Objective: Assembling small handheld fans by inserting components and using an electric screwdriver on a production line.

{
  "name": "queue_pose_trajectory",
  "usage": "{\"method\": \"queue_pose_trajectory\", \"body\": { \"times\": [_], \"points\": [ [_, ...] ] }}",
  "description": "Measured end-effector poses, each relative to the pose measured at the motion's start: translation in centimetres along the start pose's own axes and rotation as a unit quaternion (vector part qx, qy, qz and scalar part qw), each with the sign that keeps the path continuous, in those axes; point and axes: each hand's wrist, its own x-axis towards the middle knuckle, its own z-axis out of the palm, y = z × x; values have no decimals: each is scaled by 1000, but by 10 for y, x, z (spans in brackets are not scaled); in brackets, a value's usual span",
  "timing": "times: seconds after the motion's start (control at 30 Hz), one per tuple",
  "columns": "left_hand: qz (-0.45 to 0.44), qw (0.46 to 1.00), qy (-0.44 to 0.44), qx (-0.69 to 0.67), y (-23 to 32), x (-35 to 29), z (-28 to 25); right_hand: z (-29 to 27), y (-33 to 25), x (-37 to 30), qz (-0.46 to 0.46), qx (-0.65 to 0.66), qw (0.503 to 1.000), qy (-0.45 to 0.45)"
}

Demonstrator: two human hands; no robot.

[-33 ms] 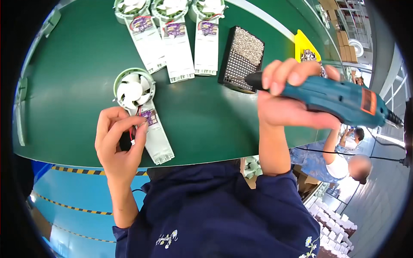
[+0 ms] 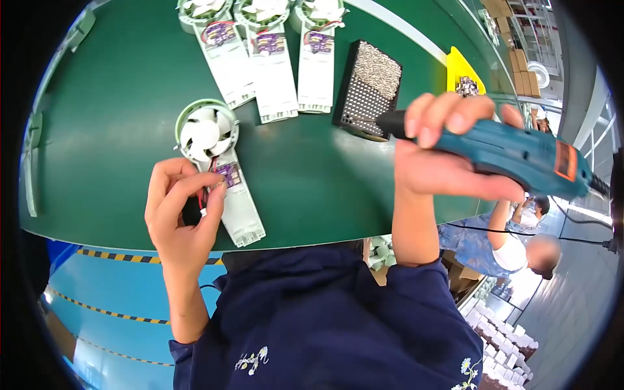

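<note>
My right hand [image 2: 448,153] is wrapped round a teal electric screwdriver [image 2: 513,151] with a black nose. Its tip reaches the near edge of a black screw tray [image 2: 344,97], whose perforated plate holds a heap of small screws [image 2: 376,68]. My left hand [image 2: 185,208] is closed in a pinch at the left edge of a purple circuit board [image 2: 229,174]; whatever lies between the fingertips is hidden. That board sits on a pale handheld fan body [image 2: 244,218] with a white fan wheel [image 2: 205,134] in a green ring. Red and black wires with a white plug [image 2: 203,212] hang beside my fingers.
Three similar fan bodies [image 2: 276,91] with boards and wires lie along the far side of the green table [image 2: 117,162]. A yellow bin [image 2: 457,65] of small metal parts stands at the far right. The screwdriver's cable runs off right. Another person [image 2: 504,250] sits at the right.
The view has shifted a little, and the things on the table sit slightly further right in it. My right hand and the screwdriver have moved slightly right. Both hands keep their grips.
</note>
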Motion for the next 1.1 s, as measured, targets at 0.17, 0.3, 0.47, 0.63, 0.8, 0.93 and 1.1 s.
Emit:
{"method": "queue_pose_trajectory", "body": {
  "times": [0.17,0.3,0.47,0.63,0.8,0.93,1.1],
  "points": [
    [12,1000,-2,-13,-2,2,3,42,-41,-2,69,52,992,-90],
    [8,1000,9,-19,-6,1,5,83,-26,-31,65,88,982,-156],
    [32,999,11,-27,-10,3,5,100,-19,-33,107,54,962,-245],
    [28,999,3,-36,-10,3,5,106,-8,-40,101,85,969,-211],
    [23,999,-10,-42,-9,1,3,100,-7,-38,129,38,957,-257],
    [20,999,-4,-48,-11,-3,3,105,-6,-42,136,32,957,-256],
    [27,998,-11,-48,-11,0,6,97,-14,-39,189,67,937,-285]
  ]
}}
